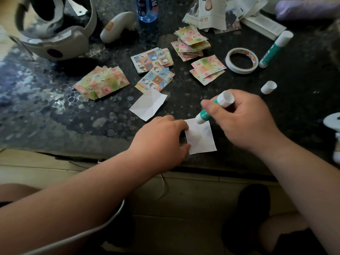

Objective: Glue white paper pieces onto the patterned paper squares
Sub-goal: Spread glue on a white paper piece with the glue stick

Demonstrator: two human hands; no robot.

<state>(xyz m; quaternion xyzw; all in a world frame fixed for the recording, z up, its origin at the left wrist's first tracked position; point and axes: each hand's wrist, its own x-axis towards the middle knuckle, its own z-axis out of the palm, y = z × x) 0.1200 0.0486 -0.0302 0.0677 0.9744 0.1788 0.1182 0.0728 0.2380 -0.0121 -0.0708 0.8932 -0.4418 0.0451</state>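
Paper lies close to the near edge of the table (55, 116): a small white paper piece (201, 142), flat on the dark top. The left grip (161, 138) presses its left edge down with fingertips and thumb, the fingers loosely spread and not closed round anything. The right grip (244, 118) is curled round a green glue stick (211, 109), tilted so that its tip touches the far part of the piece. A creased second white piece (148, 104) lies just beyond, towards the middle. Piles of patterned paper squares (103, 83) fan across the middle of the table. Towards the right edge are a loose white cap (268, 87), a tape roll (242, 60) and a capped glue stick (276, 48). A headset (55, 37) rests at the far left corner.
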